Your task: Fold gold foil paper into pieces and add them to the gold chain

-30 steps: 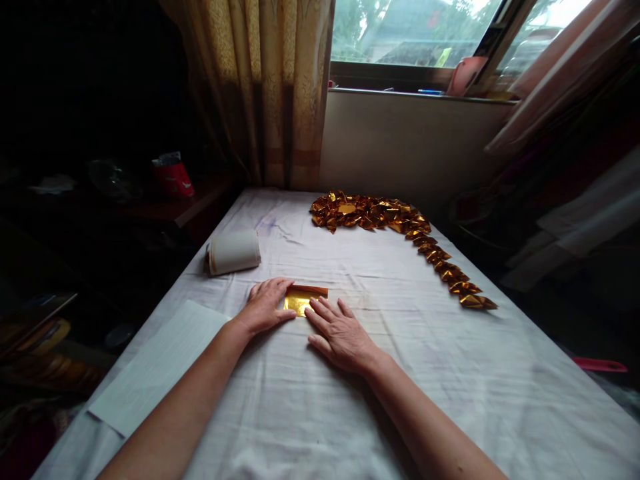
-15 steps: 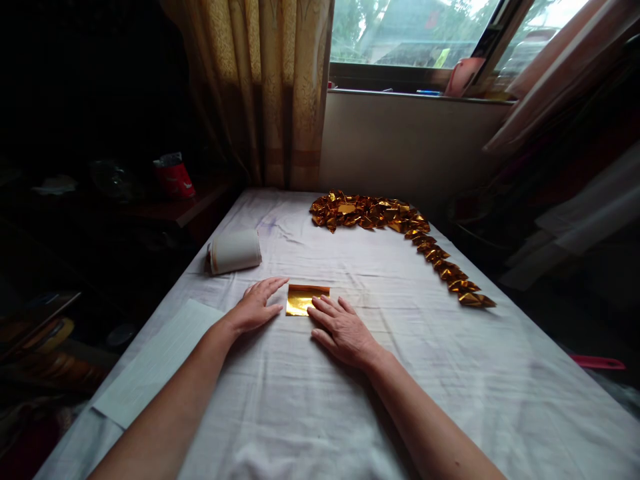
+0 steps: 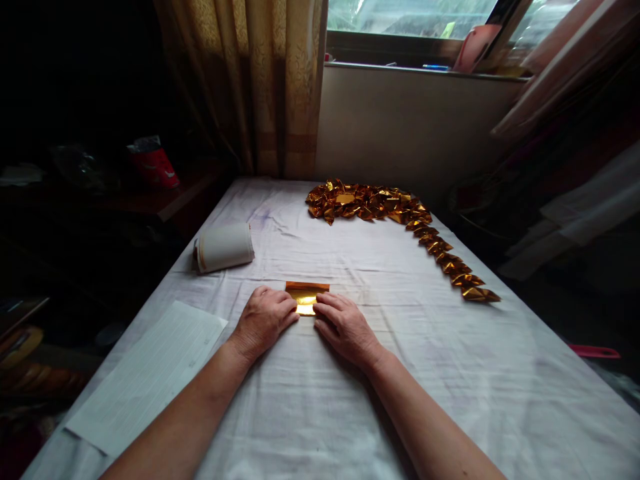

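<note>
A small shiny gold foil sheet [image 3: 306, 291] lies on the white cloth in front of me. My left hand [image 3: 266, 316] has its fingers and thumb closed at the sheet's near left corner. At the near right corner, my right hand [image 3: 346, 325] grips the sheet the same way, its fingers bent together. The fingertips cover both side edges in part. Farther back, a long chain of folded gold foil pieces [image 3: 443, 257] curves from the bunched far end down the right side.
A white roll [image 3: 226, 248] rests on the left of the cloth-covered table [image 3: 300, 413]. Nearer me lies a lined paper sheet [image 3: 150, 377], partly under my left forearm. A red container [image 3: 155, 165] stands on a dark side surface. Curtain [image 3: 273, 87] and window are behind.
My left hand has come right and down onto the foil, its spread fingers now closed at the corner. My right hand's fingers have bent at the right edge. The camera view has tilted down slightly.
</note>
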`<state>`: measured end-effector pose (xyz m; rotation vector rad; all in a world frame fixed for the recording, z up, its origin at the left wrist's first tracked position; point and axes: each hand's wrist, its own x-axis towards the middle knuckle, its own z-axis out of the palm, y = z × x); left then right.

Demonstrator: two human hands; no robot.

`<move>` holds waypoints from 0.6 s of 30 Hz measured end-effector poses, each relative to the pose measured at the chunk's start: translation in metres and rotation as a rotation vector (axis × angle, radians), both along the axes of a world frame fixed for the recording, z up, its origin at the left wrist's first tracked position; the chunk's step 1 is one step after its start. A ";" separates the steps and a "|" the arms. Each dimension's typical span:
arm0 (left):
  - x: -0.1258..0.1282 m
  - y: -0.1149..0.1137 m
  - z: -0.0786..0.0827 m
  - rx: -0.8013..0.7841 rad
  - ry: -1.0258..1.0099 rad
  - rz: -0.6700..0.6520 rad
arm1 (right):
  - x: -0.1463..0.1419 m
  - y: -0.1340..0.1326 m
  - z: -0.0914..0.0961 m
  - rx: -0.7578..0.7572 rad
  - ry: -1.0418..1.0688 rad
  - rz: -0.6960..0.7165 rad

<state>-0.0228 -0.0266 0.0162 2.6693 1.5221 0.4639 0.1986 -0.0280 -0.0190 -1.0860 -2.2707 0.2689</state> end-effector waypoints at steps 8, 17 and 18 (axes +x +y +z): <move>0.001 0.001 -0.004 0.012 -0.042 0.015 | 0.007 0.003 0.008 0.019 -0.030 -0.104; -0.005 0.000 -0.008 -0.026 -0.113 0.041 | 0.007 0.006 0.006 -0.038 0.036 -0.220; -0.005 0.000 -0.008 -0.038 -0.133 0.056 | 0.007 0.006 0.005 -0.045 0.044 -0.228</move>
